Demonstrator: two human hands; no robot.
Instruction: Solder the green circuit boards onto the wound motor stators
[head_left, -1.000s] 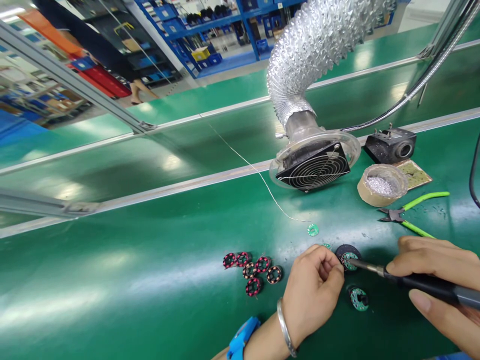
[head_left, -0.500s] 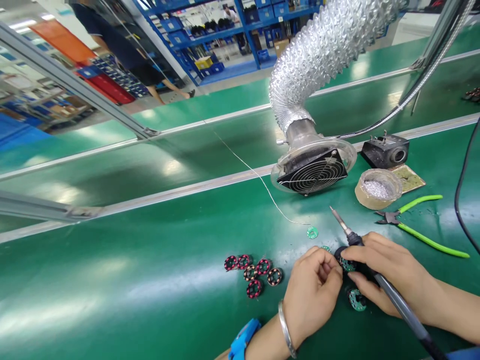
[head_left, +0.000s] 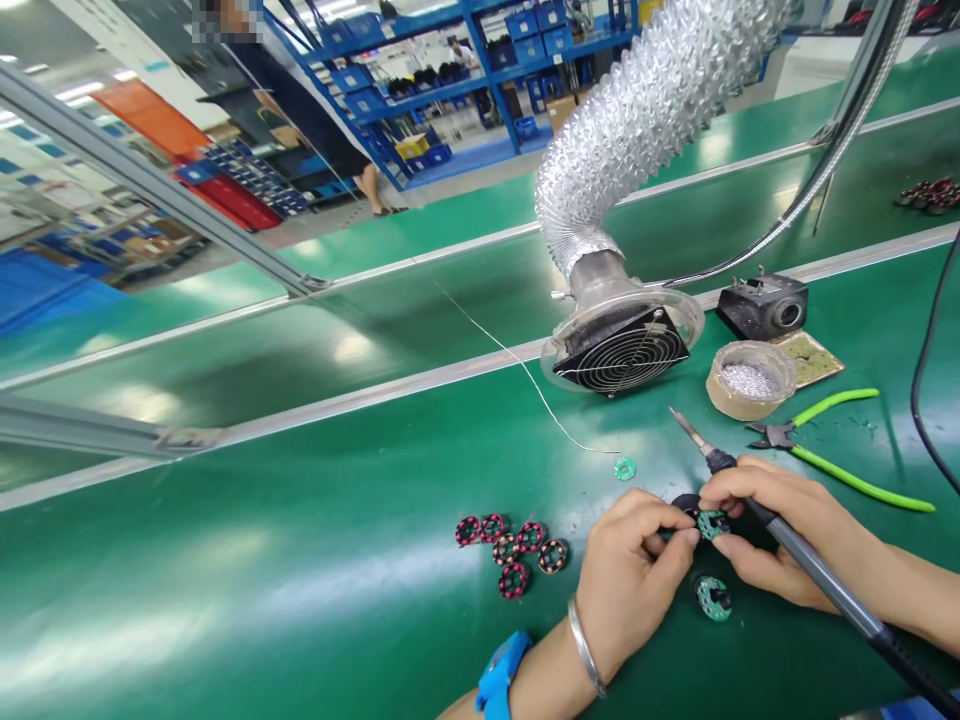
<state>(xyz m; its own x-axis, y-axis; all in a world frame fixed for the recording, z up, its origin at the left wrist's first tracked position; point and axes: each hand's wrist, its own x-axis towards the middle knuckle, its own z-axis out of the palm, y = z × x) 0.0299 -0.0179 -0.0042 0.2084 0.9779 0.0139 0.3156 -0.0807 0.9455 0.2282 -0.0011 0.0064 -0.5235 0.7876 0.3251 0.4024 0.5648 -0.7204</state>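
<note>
My left hand (head_left: 637,560), with a metal bangle and a blue wristband behind it, pinches the left edge of a small round green circuit board (head_left: 711,524). My right hand (head_left: 787,540) pinches the same board between thumb and forefinger. A soldering iron (head_left: 802,575) lies across this hand, its tip up and to the left, clear of the board. A black round part (head_left: 684,506) shows behind the board, partly hidden by the fingers. Just below, a second round board with a black centre (head_left: 712,598) lies on the bench. Farther up is a bare green ring board (head_left: 624,468) near the end of the solder wire (head_left: 547,400).
Several wound coil rings (head_left: 514,580) lie left of my hands. Green-handled cutters (head_left: 847,470), a tub of metallic bits (head_left: 750,400) and a black iron holder (head_left: 765,305) stand at right. A fan hood (head_left: 622,350) hangs above the bench. A person (head_left: 307,100) is beyond it.
The pinched board has turned up and shifted right, so its green face shows more. My hands have moved slightly right with it. The person in the background has moved right.
</note>
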